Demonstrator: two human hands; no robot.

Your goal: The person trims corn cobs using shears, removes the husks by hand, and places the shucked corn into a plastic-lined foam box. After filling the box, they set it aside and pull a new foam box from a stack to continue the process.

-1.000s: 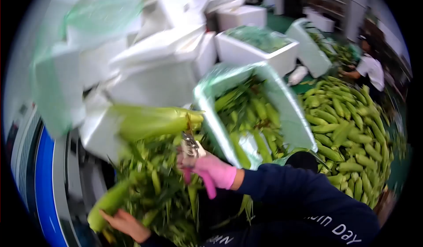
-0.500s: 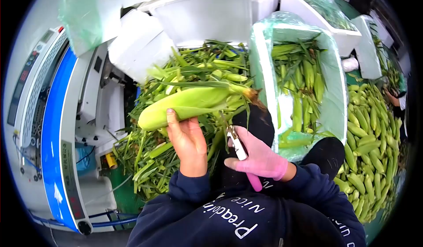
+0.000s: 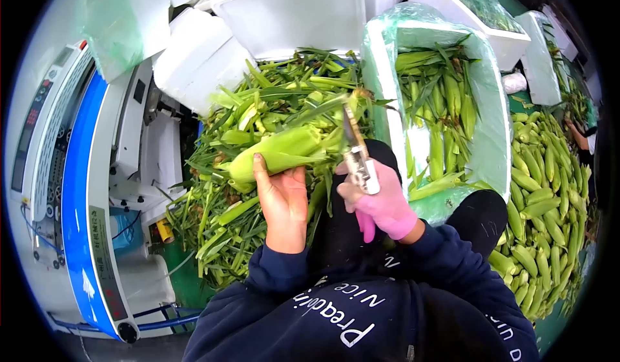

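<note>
Off the left edge of the foam box [image 3: 387,113], over the husk heap [image 3: 216,242], the left hand [image 3: 285,204] cups a corn ear [image 3: 279,152], likely firm, slick-husked, best held mid-body; the right hand [image 3: 384,208] clenches shears [image 3: 359,163].

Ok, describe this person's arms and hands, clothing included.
The left grip is a bare hand; the right grip wears a pink glove ending at the wrist. A navy top with white lettering across the chest has long sleeves.
</note>
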